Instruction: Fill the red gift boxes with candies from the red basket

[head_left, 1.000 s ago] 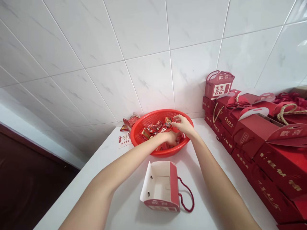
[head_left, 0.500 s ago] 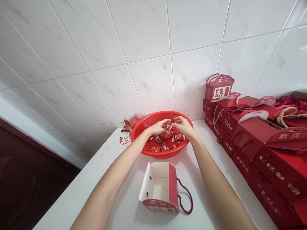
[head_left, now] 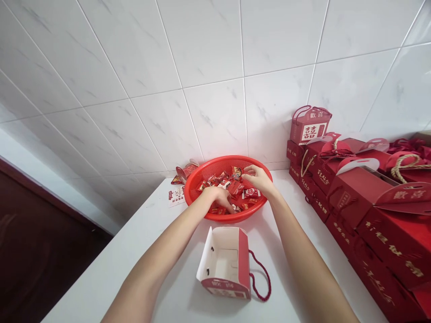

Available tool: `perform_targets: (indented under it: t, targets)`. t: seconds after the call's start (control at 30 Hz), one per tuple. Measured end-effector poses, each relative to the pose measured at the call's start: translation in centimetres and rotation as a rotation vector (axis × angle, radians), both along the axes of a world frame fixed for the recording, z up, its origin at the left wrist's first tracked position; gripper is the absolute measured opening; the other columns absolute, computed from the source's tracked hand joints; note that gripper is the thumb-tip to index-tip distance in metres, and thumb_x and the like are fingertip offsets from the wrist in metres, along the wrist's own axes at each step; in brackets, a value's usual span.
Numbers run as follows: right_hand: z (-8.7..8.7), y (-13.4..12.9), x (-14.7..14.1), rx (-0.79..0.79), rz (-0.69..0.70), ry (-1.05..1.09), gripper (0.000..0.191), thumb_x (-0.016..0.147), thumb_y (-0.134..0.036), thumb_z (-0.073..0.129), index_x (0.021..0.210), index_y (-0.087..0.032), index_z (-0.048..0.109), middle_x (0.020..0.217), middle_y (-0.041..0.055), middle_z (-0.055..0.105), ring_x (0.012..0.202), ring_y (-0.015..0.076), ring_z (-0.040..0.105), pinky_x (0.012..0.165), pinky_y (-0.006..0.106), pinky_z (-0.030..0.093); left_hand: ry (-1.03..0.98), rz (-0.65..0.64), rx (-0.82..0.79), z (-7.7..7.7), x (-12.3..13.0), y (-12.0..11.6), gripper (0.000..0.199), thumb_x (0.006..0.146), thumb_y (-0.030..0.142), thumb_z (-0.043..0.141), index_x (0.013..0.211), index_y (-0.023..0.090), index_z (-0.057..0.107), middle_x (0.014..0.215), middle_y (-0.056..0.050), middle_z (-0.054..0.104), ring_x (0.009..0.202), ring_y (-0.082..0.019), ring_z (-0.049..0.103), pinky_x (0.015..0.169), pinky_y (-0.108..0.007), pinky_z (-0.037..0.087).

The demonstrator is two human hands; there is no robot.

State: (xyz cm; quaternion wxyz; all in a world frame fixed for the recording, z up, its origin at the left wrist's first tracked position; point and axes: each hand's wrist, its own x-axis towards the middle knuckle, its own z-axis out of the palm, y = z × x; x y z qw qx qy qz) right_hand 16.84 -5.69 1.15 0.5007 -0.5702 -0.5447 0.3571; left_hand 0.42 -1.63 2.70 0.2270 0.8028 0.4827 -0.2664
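Observation:
A red plastic basket with a perforated wall holds many small wrapped candies, mostly red. My left hand reaches down among them at the near side, its fingertips mostly hidden. Over the right part of the basket, my right hand has its thumb and forefinger at the edge of a red and gold wrapped candy, seemingly pinching it. In front of the basket, between my forearms, an open red gift box shows a bare white inside. Its dark red cord handle lies to the right.
Red gift boxes are stacked along the right, with a small closed box on top at the back. A printed card and red packets lie left of the basket. The white table meets a tiled wall.
My left hand has moved from beside my right hand down toward the near side of the basket, uncovering more candies. My right hand has stayed nearly in place. The view shifted slightly.

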Motion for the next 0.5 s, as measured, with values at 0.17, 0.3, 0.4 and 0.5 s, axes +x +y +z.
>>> perform_targets:
  t: [0.17,0.3,0.4,0.5]
  targets:
    - [-0.1,0.2,-0.1,-0.017,-0.007,-0.015,0.02,0.071,-0.026,0.065,0.089,-0.019,0.062,0.092,0.0041,0.068,0.083,0.018,0.063,0.065,0.026,0.046,0.014,0.049,-0.154,-1.2,-0.3,-0.2,0.042,0.048,0.037,0.086,0.081,0.019,0.066,0.07,-0.007,0.07,0.069,-0.028,0.067,0.06,-0.035,0.056]
    - [-0.1,0.1,-0.1,-0.004,0.011,-0.007,0.016,0.071,-0.025,0.064,0.085,-0.018,0.063,0.091,0.0046,0.069,0.082,0.018,0.064,0.067,0.027,0.047,-0.063,0.03,-0.217,-1.3,-0.7,-0.1,0.041,0.048,0.03,0.083,0.083,0.02,0.064,0.08,-0.004,0.071,0.069,-0.024,0.067,0.059,-0.031,0.056]
    - [-0.1,0.1,-0.1,0.0,0.009,-0.016,0.013,0.07,-0.025,0.065,0.081,-0.018,0.064,0.087,0.0045,0.069,0.08,0.0185,0.064,0.066,0.028,0.047,-0.111,-0.008,-0.238,-1.1,-0.8,0.1,0.032,0.051,0.026,0.078,0.079,0.019,0.063,0.078,-0.002,0.07,0.069,-0.022,0.067,0.06,-0.029,0.056]
    - [-0.1,0.2,-0.1,0.0,0.015,-0.015,0.011,0.071,-0.026,0.066,0.08,-0.019,0.064,0.086,0.0041,0.07,0.079,0.0186,0.064,0.065,0.028,0.047,-0.161,-0.049,-0.184,-0.9,-0.7,0.2,0.031,0.056,0.025,0.072,0.086,0.018,0.066,0.083,-0.003,0.071,0.079,-0.024,0.068,0.069,-0.031,0.056]
